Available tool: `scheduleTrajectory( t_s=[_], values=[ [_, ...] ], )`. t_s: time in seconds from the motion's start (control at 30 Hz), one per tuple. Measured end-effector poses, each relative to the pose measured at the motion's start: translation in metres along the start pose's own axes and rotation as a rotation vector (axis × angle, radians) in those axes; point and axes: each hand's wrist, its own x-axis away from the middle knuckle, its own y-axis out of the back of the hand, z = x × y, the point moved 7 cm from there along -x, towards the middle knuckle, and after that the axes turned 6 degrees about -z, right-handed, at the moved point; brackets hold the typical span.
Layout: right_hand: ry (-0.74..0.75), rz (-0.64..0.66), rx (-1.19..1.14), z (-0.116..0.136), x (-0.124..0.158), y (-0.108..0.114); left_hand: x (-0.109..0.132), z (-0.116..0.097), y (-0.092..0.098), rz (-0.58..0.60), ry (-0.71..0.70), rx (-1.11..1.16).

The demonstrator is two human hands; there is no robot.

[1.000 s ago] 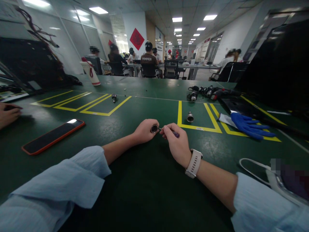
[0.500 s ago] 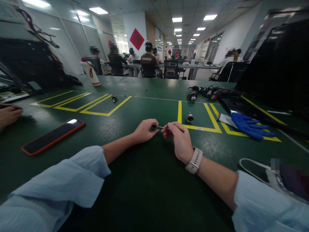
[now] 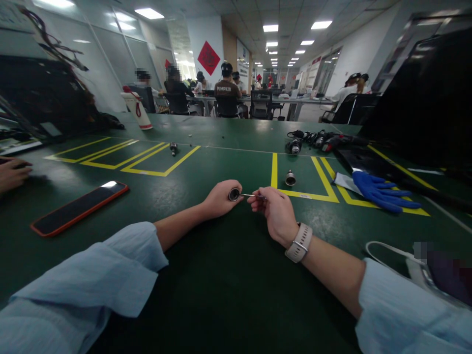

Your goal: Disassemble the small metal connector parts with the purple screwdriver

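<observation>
My left hand (image 3: 220,202) is closed around a round metal part (image 3: 233,194) with a dark hollow end, its opening turned toward me. Between thumb and fingers, my right hand (image 3: 275,209) grips a thin metal rod (image 3: 248,195); its left end meets the side of the round part or my left fingertips, I cannot tell which. Whether the rod has a handle is hidden by the fingers. Beyond my right hand, a cup-shaped metal piece (image 3: 290,178) with a narrow top rests inside a yellow-taped outline (image 3: 306,195) on the green table (image 3: 206,275).
A phone in a red case (image 3: 79,209) lies at left, near another person's hand (image 3: 14,174). A small metal part (image 3: 173,149) sits inside a left outline. At right are a blue glove (image 3: 385,191), dark tools (image 3: 295,146) and a white cable (image 3: 387,246). A white cup (image 3: 138,110) stands behind.
My right hand has shifted slightly right, away from the left one, and more of the thin rod shows between them. My left hand keeps its hold on the round part.
</observation>
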Motion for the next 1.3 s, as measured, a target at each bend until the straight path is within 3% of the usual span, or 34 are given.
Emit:
scheduleTrajectory(
  t_s=[0.13, 0.43, 0.83, 1.03, 1.3],
  values=[
    [-0.036, -0.022, -0.041, -0.003, 0.001, 0.000, -0.001, 0.004, 0.000, -0.021, 0.003, 0.014],
    [0.077, 0.026, 0.051, 0.010, 0.009, -0.005, 0.000, 0.001, -0.001, -0.013, -0.006, 0.040],
    [-0.126, 0.004, -0.147, -0.010, 0.000, -0.003, -0.001, 0.008, 0.004, -0.069, 0.073, 0.144],
    [-0.001, 0.055, -0.125, -0.001, 0.003, -0.007, -0.001, 0.009, 0.005, -0.083, 0.106, 0.201],
    [0.221, 0.156, 0.076, 0.011, 0.012, -0.011, 0.000, 0.012, 0.010, -0.148, 0.156, 0.255]
  ],
)
